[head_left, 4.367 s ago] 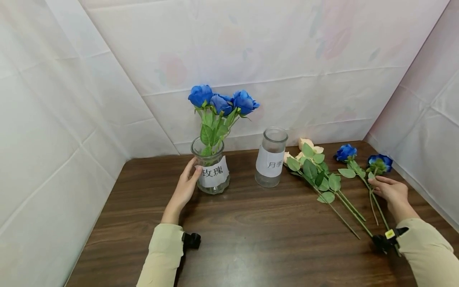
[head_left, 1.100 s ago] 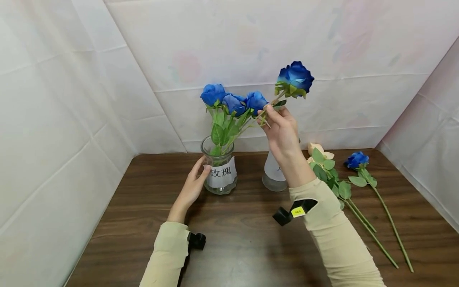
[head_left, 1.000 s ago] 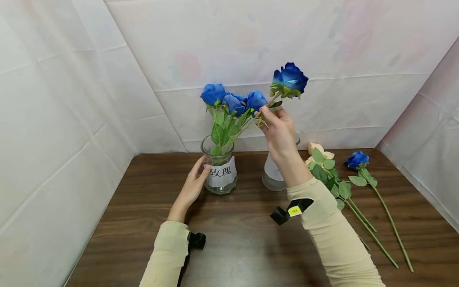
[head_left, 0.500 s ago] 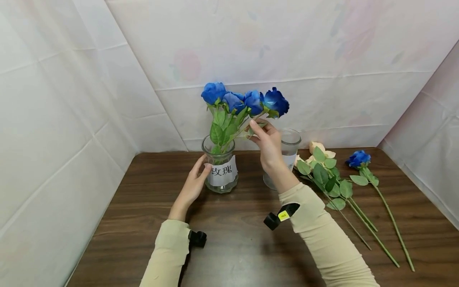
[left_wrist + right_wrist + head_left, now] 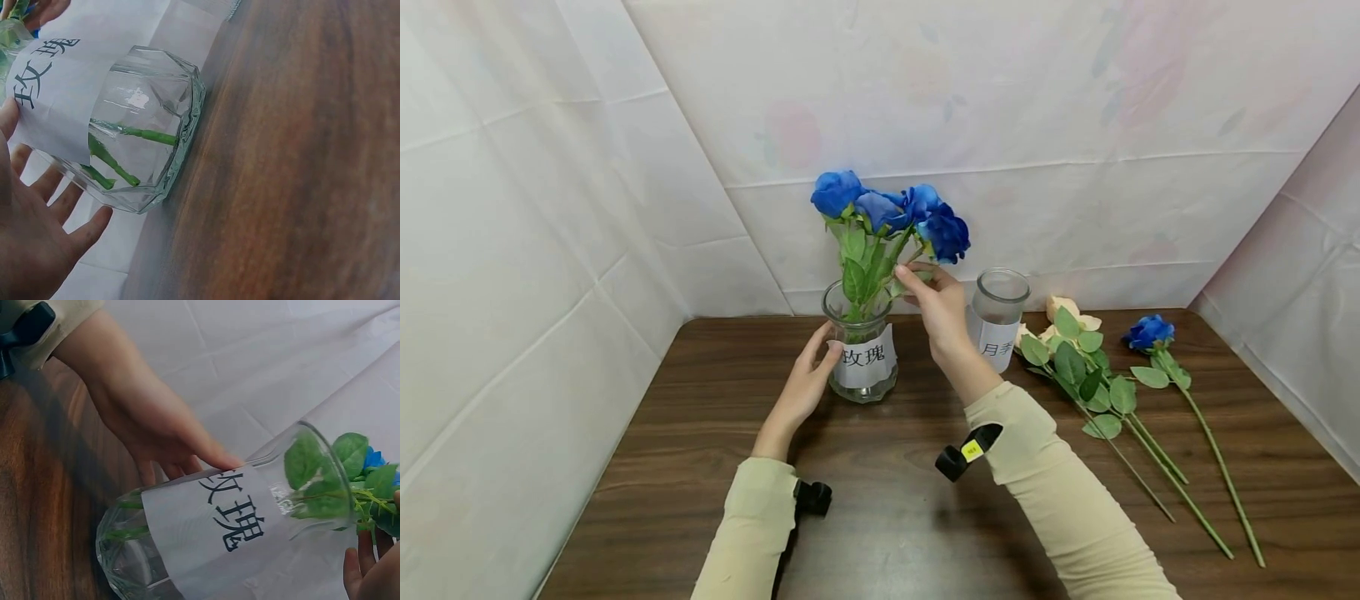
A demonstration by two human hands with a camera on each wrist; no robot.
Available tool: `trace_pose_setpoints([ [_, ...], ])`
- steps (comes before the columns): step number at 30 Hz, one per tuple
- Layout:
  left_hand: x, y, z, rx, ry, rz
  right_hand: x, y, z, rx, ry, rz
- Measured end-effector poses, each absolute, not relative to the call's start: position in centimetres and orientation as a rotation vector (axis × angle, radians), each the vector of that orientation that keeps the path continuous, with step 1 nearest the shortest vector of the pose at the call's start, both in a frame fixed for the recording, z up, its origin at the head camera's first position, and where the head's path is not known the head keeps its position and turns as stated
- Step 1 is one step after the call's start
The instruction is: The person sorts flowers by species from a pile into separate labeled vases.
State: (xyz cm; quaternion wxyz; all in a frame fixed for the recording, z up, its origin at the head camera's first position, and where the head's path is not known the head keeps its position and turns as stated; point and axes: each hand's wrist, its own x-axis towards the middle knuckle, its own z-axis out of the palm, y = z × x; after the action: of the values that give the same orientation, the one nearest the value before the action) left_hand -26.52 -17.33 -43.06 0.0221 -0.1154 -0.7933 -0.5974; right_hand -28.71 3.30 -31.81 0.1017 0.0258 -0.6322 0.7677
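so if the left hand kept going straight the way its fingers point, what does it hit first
The left hand already touches the labelled glass vase, so it would press into that; the green stems sit behind the glass.

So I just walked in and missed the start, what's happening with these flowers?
A person is putting blue roses into a labelled glass vase. The left hand rests against the vase's side, while the right hand pinches the stem of a blue rose among those in the vase. A second labelled jar stands empty; cream roses and another blue rose lie on the table.
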Motion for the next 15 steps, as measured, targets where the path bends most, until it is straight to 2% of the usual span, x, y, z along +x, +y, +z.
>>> trace_pose_setpoints([
  [15,-26.7,-17.4,-43.2,-0.377,-2.448,-1.848,-29.8,2.8,-33.4,0.007,-1.997,2.300],
])
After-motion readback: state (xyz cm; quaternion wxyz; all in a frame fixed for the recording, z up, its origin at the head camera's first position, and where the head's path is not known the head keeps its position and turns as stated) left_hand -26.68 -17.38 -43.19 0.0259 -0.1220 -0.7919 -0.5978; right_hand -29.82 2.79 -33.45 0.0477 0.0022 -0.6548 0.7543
